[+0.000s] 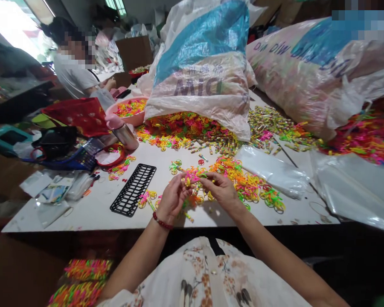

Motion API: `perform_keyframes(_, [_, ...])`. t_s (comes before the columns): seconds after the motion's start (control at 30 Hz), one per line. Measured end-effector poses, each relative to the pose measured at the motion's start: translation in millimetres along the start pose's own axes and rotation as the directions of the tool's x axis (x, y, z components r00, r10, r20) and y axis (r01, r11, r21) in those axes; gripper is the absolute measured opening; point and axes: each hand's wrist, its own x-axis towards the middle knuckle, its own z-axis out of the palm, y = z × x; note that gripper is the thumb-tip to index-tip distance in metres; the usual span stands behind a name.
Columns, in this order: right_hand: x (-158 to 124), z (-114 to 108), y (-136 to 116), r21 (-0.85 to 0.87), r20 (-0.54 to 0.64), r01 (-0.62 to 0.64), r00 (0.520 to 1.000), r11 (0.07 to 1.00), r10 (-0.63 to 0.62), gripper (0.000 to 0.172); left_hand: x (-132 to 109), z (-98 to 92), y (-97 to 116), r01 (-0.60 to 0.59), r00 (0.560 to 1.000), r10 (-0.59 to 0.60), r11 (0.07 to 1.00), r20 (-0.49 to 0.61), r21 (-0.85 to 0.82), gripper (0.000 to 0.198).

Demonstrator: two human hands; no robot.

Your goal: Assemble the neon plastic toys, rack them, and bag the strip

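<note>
Black plastic rack (133, 190) on desk (94, 211), left of left hand (173, 197); left hand's fingertips pinched on small pink-yellow plastic pieces (193, 175), which sit between both hands; right hand (224, 192) also pinching them; loose colorful pieces (249, 184) just beside right hand; clear plastic bags (272, 171) farther right of it

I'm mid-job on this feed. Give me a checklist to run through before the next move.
1. Left hand on the small plastic pieces: ok, fingers pinching them.
2. Right hand on them too: ok, thumb and fingers meet there.
3. Number of pieces held: cannot tell, fingers partly cover them.
4. Loose heap sorted by colour: not ok, yellow, orange, pink and green mixed.
5. Black grid tray apart from both hands: ok.
6. Clear plastic bag apart from right hand: ok.
</note>
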Motion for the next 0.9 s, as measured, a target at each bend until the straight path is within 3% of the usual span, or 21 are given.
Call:
perform_keyframes(0.07, [-7, 0, 2, -0.221, -0.018, 0.185, 0.981, 0.958, -0.194, 0.028, -4, 8.2, -4, 0.031, 0.996, -0.032, 0.999, -0.084, -0.013, 0.048])
perform_keyframes(0.17, [-17, 3, 6, -0.464, 0.161, 0.405, 0.913, 0.787, -0.375, 0.024, -6, 17.4, -10, 0.033, 0.999, -0.032, 0.999, -0.042, 0.019, 0.047])
perform_keyframes(0.23, [-21, 6, 8, -0.475, 0.277, 0.500, 0.866, 0.724, -0.417, 0.025, -4, 18.6, -14, -0.029, 0.999, 0.031, 0.999, -0.041, 0.037, 0.044])
perform_keyframes(0.3, [-24, 8, 8, -0.416, 0.296, 0.526, 0.850, 0.742, -0.436, 0.026, -1, 16.2, -16, -0.069, 0.994, 0.074, 0.996, -0.084, 0.056, 0.043])
perform_keyframes(0.4, [-24, 7, 7, -0.291, 0.169, 0.404, 0.914, 0.867, -0.369, 0.020, 3, 10.4, -19, -0.117, 0.984, 0.137, 0.980, -0.118, 0.161, 0.041])
perform_keyframes(0.5, [-21, 2, 5, -0.036, 0.039, 0.152, 0.988, 0.988, -0.150, 0.017, 2, 7.7, -21, -0.192, 0.966, 0.235, 0.932, -0.111, 0.307, 0.039])
perform_keyframes(0.63, [-18, 2, 5, 0.275, 0.041, -0.137, 0.991, 0.952, 0.131, 0.034, -2, 9.9, -24, -0.232, 0.953, 0.290, 0.883, -0.085, 0.409, 0.037])
perform_keyframes(0.9, [-19, 9, 6, 0.282, -0.021, -0.151, 0.986, 0.948, 0.163, 0.038, -5, 14.2, -24, -0.281, 0.933, 0.358, 0.753, -0.013, 0.595, 0.029])
